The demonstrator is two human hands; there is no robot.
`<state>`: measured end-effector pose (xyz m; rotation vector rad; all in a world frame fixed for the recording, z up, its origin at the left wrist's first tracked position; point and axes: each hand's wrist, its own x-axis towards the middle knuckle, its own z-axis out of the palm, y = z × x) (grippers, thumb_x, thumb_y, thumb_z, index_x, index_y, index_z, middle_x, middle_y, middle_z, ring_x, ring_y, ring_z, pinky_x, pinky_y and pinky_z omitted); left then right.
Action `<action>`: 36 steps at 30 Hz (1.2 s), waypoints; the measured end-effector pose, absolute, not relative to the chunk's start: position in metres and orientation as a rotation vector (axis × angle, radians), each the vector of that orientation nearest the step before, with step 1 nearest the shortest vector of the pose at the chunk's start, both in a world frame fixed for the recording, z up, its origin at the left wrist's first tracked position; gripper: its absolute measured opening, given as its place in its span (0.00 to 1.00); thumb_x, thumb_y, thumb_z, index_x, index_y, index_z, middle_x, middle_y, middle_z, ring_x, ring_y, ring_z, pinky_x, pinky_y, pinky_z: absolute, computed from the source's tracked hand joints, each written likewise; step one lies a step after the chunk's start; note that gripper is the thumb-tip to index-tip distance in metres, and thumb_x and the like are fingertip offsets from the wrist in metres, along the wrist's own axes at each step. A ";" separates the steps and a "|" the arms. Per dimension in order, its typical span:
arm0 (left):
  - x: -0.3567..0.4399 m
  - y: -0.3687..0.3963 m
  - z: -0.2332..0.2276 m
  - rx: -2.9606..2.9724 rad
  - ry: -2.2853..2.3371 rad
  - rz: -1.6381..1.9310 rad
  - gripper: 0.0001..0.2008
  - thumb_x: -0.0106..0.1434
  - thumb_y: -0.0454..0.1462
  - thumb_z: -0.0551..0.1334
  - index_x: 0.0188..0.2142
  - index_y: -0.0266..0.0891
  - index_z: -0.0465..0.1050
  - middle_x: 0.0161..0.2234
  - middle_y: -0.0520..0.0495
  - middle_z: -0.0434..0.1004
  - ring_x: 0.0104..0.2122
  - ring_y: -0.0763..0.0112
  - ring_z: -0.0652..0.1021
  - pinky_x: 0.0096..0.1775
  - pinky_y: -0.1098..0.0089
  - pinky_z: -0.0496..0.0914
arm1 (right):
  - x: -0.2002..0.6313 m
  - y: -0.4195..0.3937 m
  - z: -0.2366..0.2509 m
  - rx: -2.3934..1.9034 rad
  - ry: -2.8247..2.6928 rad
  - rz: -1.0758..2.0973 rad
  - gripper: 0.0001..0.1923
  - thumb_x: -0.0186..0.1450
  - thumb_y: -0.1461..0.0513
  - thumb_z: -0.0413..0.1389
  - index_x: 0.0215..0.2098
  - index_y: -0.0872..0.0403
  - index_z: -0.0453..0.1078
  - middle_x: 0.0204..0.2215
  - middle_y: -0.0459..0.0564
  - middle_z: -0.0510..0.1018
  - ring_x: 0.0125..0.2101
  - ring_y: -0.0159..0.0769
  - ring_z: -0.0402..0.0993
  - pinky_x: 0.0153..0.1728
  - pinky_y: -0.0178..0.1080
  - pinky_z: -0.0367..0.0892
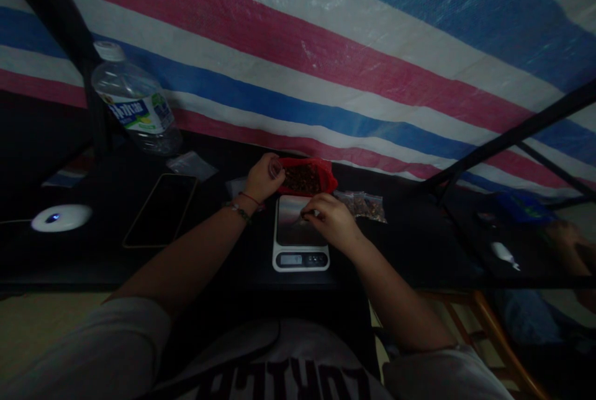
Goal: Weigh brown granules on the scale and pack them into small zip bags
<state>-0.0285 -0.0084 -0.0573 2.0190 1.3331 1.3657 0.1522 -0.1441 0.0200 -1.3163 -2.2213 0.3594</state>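
Note:
A white kitchen scale (302, 235) with a metal plate and a small display lies in front of me. Behind it sits an open red bag (329, 177) full of small brown dried pieces (302, 177). At the bag's left side, my left hand (264, 181) is closed around a small round reddish see-through thing (275, 168). Over the scale's plate, my right hand (331, 218) has its fingertips pinched on something small and dark, too dim to name. Small clear zip bags (367, 206) of brown bits lie just right of the red bag.
On the left are a phone (161, 210), a white mouse-shaped device (62, 218), a flat clear bag (192, 166) and a large plastic bottle (135, 102). A striped tarp (288, 95) hangs behind the black table. At far right are another person's hand (565, 238) and a white tube (504, 254).

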 end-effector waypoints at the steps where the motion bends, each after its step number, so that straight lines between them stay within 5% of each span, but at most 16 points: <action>1: -0.028 -0.009 -0.057 2.023 1.328 1.370 0.17 0.55 0.36 0.61 0.45 0.38 0.66 0.37 0.47 0.76 0.37 0.65 0.77 0.42 0.66 0.71 | 0.154 -0.145 0.020 -1.301 -2.198 0.354 0.07 0.61 0.70 0.56 0.31 0.53 0.74 0.33 0.49 0.75 0.35 0.33 0.72 0.38 0.35 0.68; 8: -0.028 -0.009 -0.058 2.005 1.319 1.370 0.18 0.55 0.37 0.62 0.46 0.39 0.66 0.38 0.46 0.76 0.38 0.64 0.77 0.43 0.65 0.72 | 0.175 -0.148 0.020 -1.380 -1.981 0.285 0.13 0.64 0.69 0.49 0.37 0.51 0.74 0.34 0.49 0.78 0.37 0.35 0.73 0.41 0.39 0.68; 15: -0.028 -0.007 -0.060 2.037 1.333 1.383 0.18 0.55 0.37 0.62 0.46 0.38 0.66 0.40 0.45 0.75 0.40 0.63 0.77 0.44 0.65 0.71 | 0.191 -0.148 -0.007 -1.477 -1.972 0.398 0.13 0.64 0.65 0.53 0.46 0.53 0.72 0.41 0.52 0.77 0.41 0.36 0.73 0.44 0.39 0.67; 25: -0.028 -0.008 -0.058 2.035 1.332 1.356 0.18 0.55 0.36 0.62 0.46 0.38 0.66 0.38 0.46 0.76 0.38 0.64 0.77 0.43 0.66 0.71 | 0.186 -0.149 -0.023 -1.617 -2.122 0.399 0.03 0.60 0.64 0.61 0.32 0.54 0.77 0.31 0.50 0.77 0.36 0.37 0.72 0.42 0.39 0.66; 33: -0.028 -0.006 -0.062 2.033 1.328 1.384 0.18 0.55 0.36 0.62 0.46 0.38 0.67 0.39 0.45 0.75 0.39 0.63 0.77 0.44 0.65 0.72 | 0.196 -0.152 -0.007 -1.492 -1.924 0.398 0.08 0.61 0.65 0.56 0.38 0.52 0.75 0.36 0.50 0.79 0.37 0.35 0.74 0.38 0.37 0.68; 36: -0.028 -0.007 -0.060 2.037 1.343 1.370 0.18 0.55 0.36 0.62 0.46 0.38 0.67 0.40 0.45 0.75 0.40 0.62 0.77 0.45 0.64 0.71 | 0.193 -0.155 -0.005 -1.553 -1.828 0.402 0.05 0.59 0.64 0.56 0.34 0.53 0.73 0.31 0.47 0.77 0.31 0.34 0.73 0.32 0.36 0.67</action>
